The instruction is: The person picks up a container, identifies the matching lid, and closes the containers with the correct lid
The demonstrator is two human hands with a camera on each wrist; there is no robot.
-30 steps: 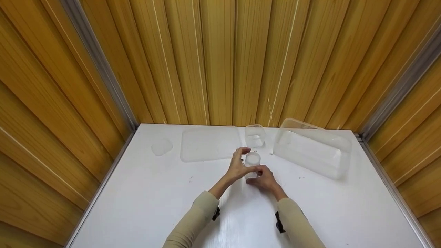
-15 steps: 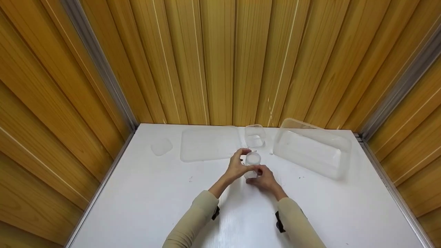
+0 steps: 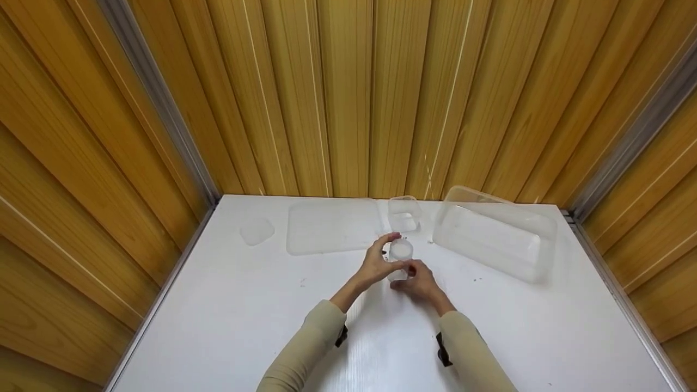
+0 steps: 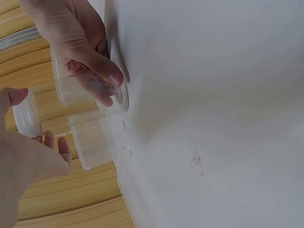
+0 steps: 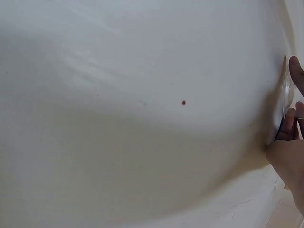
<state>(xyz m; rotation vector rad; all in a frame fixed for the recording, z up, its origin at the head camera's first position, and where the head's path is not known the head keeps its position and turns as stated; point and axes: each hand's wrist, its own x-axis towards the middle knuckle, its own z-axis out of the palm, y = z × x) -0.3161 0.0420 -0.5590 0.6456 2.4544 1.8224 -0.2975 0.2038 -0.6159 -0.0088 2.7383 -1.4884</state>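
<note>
In the head view my left hand (image 3: 374, 267) curves thumb and fingers round a translucent round lid (image 3: 402, 249). The left wrist view shows this lid (image 4: 27, 114) held level above a clear cylindrical cup (image 4: 114, 102), with a gap between lid and rim. My right hand (image 3: 419, 283) grips the cup (image 3: 397, 276) low down, its base at the white table. From the left wrist view, the right thumb (image 4: 102, 69) presses along the cup's lower side. Only part of my right hand (image 5: 287, 154) appears at the right wrist view's edge.
A small clear square container (image 3: 403, 215) stands just behind the hands. To the right lies a large clear rectangular box (image 3: 490, 239). A large flat translucent lid (image 3: 332, 226) and a small square lid (image 3: 257, 231) lie left. Crumbs dot the table (image 3: 261, 316); wood-patterned walls enclose it.
The left fingertips have shifted very slightly right along the round lid's far edge. Both hands otherwise keep their places, as do the boxes and the lids on the table.
</note>
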